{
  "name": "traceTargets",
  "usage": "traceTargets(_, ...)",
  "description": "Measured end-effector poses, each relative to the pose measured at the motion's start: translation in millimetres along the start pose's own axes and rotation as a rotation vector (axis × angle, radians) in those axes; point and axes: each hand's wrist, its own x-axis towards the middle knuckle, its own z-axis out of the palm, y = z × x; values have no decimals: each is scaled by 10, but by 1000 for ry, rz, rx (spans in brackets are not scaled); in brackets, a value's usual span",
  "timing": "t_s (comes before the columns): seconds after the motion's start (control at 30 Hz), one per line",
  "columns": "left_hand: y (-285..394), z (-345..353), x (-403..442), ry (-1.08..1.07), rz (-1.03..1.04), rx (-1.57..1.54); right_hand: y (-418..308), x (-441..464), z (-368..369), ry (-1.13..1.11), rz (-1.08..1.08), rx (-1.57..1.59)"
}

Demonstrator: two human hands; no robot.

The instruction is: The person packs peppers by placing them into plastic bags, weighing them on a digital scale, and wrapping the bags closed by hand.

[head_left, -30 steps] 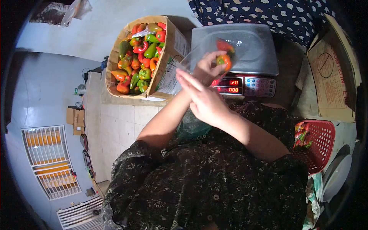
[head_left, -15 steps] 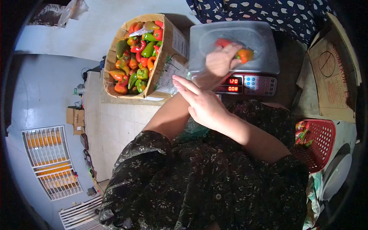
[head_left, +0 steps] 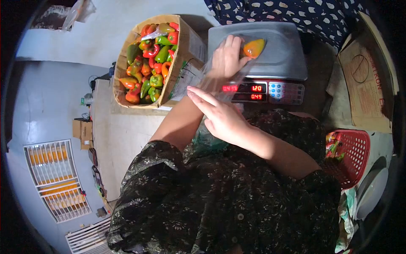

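My left hand (head_left: 227,58) reaches through clear plastic over the steel platform of a digital scale (head_left: 284,51). Its fingers curl around a reddish pepper, mostly hidden beneath them. Beside the thumb, an orange and green pepper (head_left: 254,48) lies on the platform. My right hand (head_left: 218,111) crosses above my left forearm with long, straight fingers. It holds the mouth of a clear plastic bag (head_left: 242,78), whose film stretches around my left wrist. The red display below the platform reads 1.20 and 0.49; its left number is partly behind the film.
A box (head_left: 186,63) full of red, green and orange peppers stands left of the scale. At the right are a cardboard box (head_left: 366,76) and a red perforated basket (head_left: 353,161) with packed produce. Dark patterned cloth (head_left: 283,12) hangs behind the scale.
My left hand has slid left across the platform. The orange pepper has shifted up and left, turned, and come out from under my fingers. The lower display number rose from 0.08 to 0.49.
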Motion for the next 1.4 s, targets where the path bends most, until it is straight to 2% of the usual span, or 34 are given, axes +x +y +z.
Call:
traceTargets(0.1,59,-80,4,-25,41,40,-11,9,9,23,-4,17)
traceTargets(0.23,112,-41,4,-98,-24,-39,27,16,18,73,-47,-3)
traceTargets(0.3,46,44,-2,-85,8,-60,-54,14,-29,-30,53,60)
traceTargets(0.4,111,39,57,-238,-178,-45,-98,-13,7,-49,110,90)
traceTargets(0.5,148,-6,78,-300,-229,-141,-107,-14,-3,-8,94,68)
traceTargets(0.6,101,76,11,-217,-61,-342,-91,0,-25,18,90,56)
traceTargets(0.7,11,108,-23,-301,67,-355,-37,2,-49,79,58,52)
traceTargets(0.77,-32,59,-133,-299,0,-440,-38,-6,-68,94,34,42)
traceTargets(0.8,-43,-22,-198,-297,-32,-479,-49,-8,-81,85,28,34)
traceTargets(0.83,38,-254,-245,-411,-172,-432,-55,-6,-91,76,22,26)
traceTargets(0.9,109,-642,-423,-387,-79,-474,-36,-17,-60,42,38,-1)
traceTargets(0.97,215,-1081,-691,-362,-143,-658,-105,-17,-102,-31,77,-22)
traceTargets(1.0,215,-1272,-809,-366,-125,-357,-105,-19,-96,-92,71,-91)
traceTargets(1.03,297,-1542,-846,-571,-293,-328,-70,-23,-52,-14,38,-65)
traceTargets(1.1,288,-1821,-1002,-597,-484,-235,-12,-21,-6,67,29,-27)
traceTargets(1.13,228,-1935,-1023,-511,-511,-413,-16,-19,-5,69,53,-14)
traceTargets(1.17,263,-2033,-991,-248,-567,-479,-65,-13,-30,53,82,-55)
traceTargets(1.23,-142,-2132,-959,197,-456,-274,-203,-69,-42,57,67,-114)
traceTargets(1.27,-470,-2156,-973,369,-515,-288,-278,-104,-18,61,54,-142)
traceTargets(1.3,-823,-2105,-997,541,-478,-355,-344,-157,45,191,-94,-105)
traceTargets(1.33,-1153,-2025,-1070,632,-446,-364,-418,-183,115,257,-255,-1)
traceTargets(1.37,-1523,-1908,-1217,567,-517,-283,-490,-209,184,305,-422,91)
traceTargets(1.4,-1772,-1823,-1311,497,-589,-202,-606,-288,203,254,-531,182)
